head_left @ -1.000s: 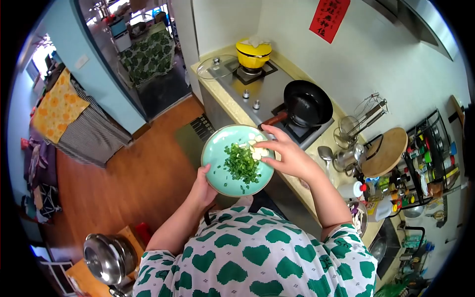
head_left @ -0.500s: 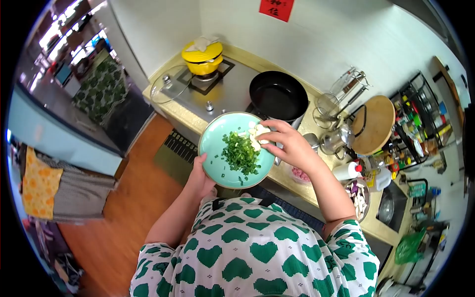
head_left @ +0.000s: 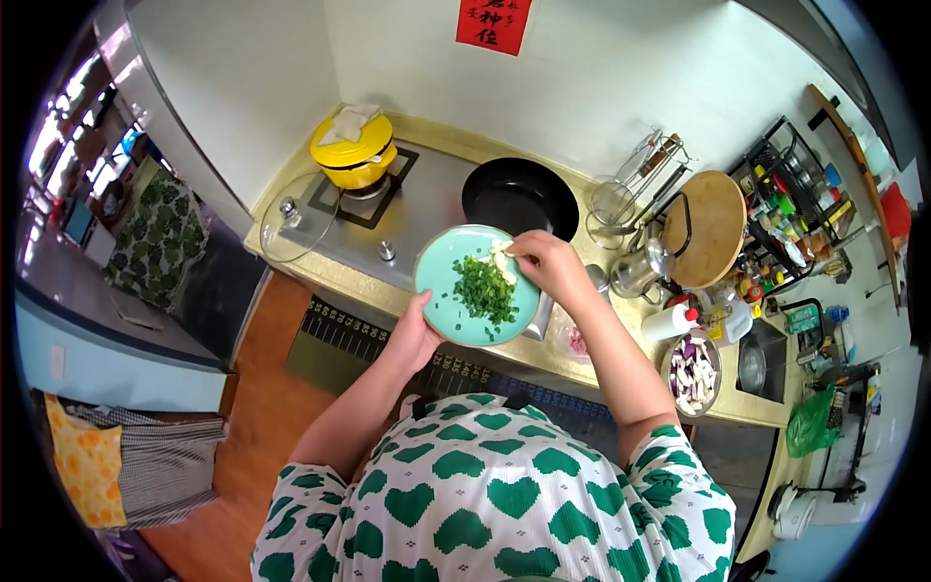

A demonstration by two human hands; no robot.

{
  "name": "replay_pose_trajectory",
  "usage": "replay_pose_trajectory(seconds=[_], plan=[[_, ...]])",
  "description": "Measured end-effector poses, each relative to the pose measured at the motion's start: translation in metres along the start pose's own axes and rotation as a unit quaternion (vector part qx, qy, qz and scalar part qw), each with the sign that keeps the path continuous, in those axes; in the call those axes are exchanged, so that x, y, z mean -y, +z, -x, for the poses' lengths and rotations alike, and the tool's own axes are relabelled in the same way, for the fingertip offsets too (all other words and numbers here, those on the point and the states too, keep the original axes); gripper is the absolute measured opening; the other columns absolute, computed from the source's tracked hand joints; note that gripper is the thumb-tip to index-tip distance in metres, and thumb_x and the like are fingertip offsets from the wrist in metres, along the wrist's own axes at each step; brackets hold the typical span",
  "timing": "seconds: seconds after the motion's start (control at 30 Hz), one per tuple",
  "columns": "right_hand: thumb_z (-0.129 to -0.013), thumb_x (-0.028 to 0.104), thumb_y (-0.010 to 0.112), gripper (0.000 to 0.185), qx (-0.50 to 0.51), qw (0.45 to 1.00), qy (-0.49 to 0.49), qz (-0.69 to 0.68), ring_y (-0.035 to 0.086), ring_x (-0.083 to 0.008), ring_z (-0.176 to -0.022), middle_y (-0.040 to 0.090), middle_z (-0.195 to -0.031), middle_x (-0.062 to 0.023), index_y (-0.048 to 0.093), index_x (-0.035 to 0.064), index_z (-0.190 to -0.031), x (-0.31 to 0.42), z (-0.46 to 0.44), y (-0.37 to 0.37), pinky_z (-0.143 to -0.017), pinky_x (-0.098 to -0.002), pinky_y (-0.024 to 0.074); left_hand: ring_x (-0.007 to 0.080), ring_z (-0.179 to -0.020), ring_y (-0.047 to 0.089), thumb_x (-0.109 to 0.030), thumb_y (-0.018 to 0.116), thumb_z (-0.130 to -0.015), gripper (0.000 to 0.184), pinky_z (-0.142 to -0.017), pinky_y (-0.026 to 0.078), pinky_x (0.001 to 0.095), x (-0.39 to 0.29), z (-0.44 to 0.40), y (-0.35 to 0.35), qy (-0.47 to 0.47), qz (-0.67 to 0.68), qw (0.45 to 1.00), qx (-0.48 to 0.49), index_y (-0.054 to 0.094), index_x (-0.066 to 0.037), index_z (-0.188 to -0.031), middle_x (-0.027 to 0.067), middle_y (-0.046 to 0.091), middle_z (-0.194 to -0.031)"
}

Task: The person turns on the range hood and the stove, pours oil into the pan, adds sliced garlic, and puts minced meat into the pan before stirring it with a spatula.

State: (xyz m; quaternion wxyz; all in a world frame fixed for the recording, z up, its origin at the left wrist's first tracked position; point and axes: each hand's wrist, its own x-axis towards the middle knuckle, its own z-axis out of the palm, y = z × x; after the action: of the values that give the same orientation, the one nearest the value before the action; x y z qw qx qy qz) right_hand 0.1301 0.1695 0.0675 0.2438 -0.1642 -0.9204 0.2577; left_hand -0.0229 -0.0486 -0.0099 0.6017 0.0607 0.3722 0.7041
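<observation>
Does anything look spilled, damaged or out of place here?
No spill or damage shows around the plate. The crumpled whitish cloth on the yellow pot looks slightly odd, since that pot stands on the hob.

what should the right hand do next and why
Perhaps carry some small pale pieces to the round black pan: the right hand is at them, the left hand holds the round mint-green plate, and the pan sits just beyond.

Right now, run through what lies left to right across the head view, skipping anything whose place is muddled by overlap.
Orange cloth → yellow pot → plate → white bottle → sink → green bag.
</observation>
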Motion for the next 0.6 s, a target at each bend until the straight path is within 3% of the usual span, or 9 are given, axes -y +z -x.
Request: replay_pose_trajectory(seconds=[0.13, 0.17, 0.2, 0.3, 0.4, 0.43, 0.53, 0.6], plan=[[-0.078, 0.007, 0.072, 0.022, -0.024, 0.987, 0.142, -0.066, 0.071, -0.0258, -0.085, 0.072, -0.097, -0.0125, 0.077, 0.0074, -0.100, -0.047, -0.024, 0.012, -0.076, -0.0334, 0.0562, 0.0238, -0.125, 0.055, -0.041, 0.039, -0.105, 0.055, -0.102, 0.046, 0.0422, -0.001, -0.037, -0.013, 0.005, -0.027, 1.000, 0.006, 0.039, -0.001, -0.143, 0.0139, 0.053, -0.139], [-0.078, 0.011, 0.074, 0.024, -0.023, 0.975, 0.207, -0.074, 0.070, -0.0189, -0.077, 0.074, -0.088, -0.0101, 0.078, 0.0069, -0.101, -0.060, -0.029, 0.013, -0.071, -0.0289, 0.0548, 0.0239, -0.125, 0.055, -0.042, 0.039, -0.105, 0.057, -0.103, 0.046, 0.0432, 0.000, -0.045, -0.017, 0.002, -0.028, 1.000, 0.002, 0.038, -0.001, -0.144, 0.0141, 0.052, -0.140], [-0.078, 0.011, 0.074, 0.021, -0.003, 0.947, 0.265, -0.181, 0.068, -0.0136, -0.070, 0.073, -0.082, -0.0082, 0.078, 0.0053, -0.098, -0.095, -0.038, 0.022, -0.068, -0.0262, 0.0535, 0.0239, -0.125, 0.055, -0.042, 0.039, -0.105, 0.057, -0.103, 0.045, 0.0432, -0.004, -0.052, -0.018, -0.003, -0.030, 1.000, -0.002, 0.037, -0.002, -0.145, 0.0141, 0.052, -0.140], [-0.077, 0.008, 0.075, 0.017, -0.002, 0.902, 0.342, -0.265, 0.067, -0.0105, -0.066, 0.072, -0.076, -0.0065, 0.079, 0.0061, -0.093, -0.144, -0.048, 0.034, -0.064, -0.0251, 0.0530, 0.0236, -0.127, 0.053, -0.044, 0.039, -0.104, 0.058, -0.106, 0.043, 0.0435, -0.007, -0.056, -0.024, -0.006, -0.039, 0.999, -0.005, 0.036, -0.003, -0.146, 0.0134, 0.051, -0.141], [-0.077, 0.007, 0.075, 0.016, 0.038, 0.938, 0.330, -0.101, 0.068, -0.0117, -0.066, 0.072, -0.073, -0.0070, 0.078, 0.0055, -0.093, -0.176, -0.059, 0.045, -0.063, -0.0256, 0.0538, 0.0237, -0.130, 0.051, -0.043, 0.039, -0.104, 0.057, -0.107, 0.042, 0.0443, -0.008, -0.051, -0.034, -0.012, -0.033, 0.999, -0.014, 0.036, -0.003, -0.146, 0.0124, 0.050, -0.143], [-0.076, 0.009, 0.076, 0.018, 0.059, 0.934, 0.343, -0.082, 0.071, -0.0176, -0.070, 0.074, -0.075, -0.0085, 0.079, 0.0079, -0.093, -0.181, -0.065, 0.047, -0.067, -0.0301, 0.0562, 0.0239, -0.133, 0.049, -0.042, 0.038, -0.105, 0.057, -0.108, 0.042, 0.0447, -0.013, -0.049, -0.036, -0.019, -0.037, 0.999, -0.020, 0.035, -0.003, -0.147, 0.0120, 0.048, -0.145], [-0.074, 0.007, 0.077, 0.019, 0.079, 0.962, 0.229, 0.123, 0.072, -0.0216, -0.075, 0.076, -0.084, -0.0073, 0.080, 0.0085, -0.093, -0.188, -0.076, 0.054, -0.070, -0.0369, 0.0573, 0.0244, -0.133, 0.049, -0.041, 0.038, -0.105, 0.057, -0.107, 0.043, 0.0450, -0.016, -0.036, -0.038, -0.014, -0.012, 0.999, -0.031, 0.034, -0.003, -0.147, 0.0128, 0.048, -0.146], [-0.080, 0.013, 0.071, 0.023, 0.101, 0.945, 0.188, 0.248, 0.070, -0.0231, -0.092, 0.076, -0.092, -0.0044, 0.079, 0.0168, -0.101, -0.189, -0.084, 0.052, -0.082, -0.0384, 0.0529, 0.0254, -0.131, 0.050, -0.041, 0.037, -0.105, 0.058, -0.106, 0.044, 0.0454, -0.019, -0.027, -0.039, -0.017, -0.014, 0.999, -0.041, 0.034, -0.002, -0.148, 0.0139, 0.048, -0.146]])
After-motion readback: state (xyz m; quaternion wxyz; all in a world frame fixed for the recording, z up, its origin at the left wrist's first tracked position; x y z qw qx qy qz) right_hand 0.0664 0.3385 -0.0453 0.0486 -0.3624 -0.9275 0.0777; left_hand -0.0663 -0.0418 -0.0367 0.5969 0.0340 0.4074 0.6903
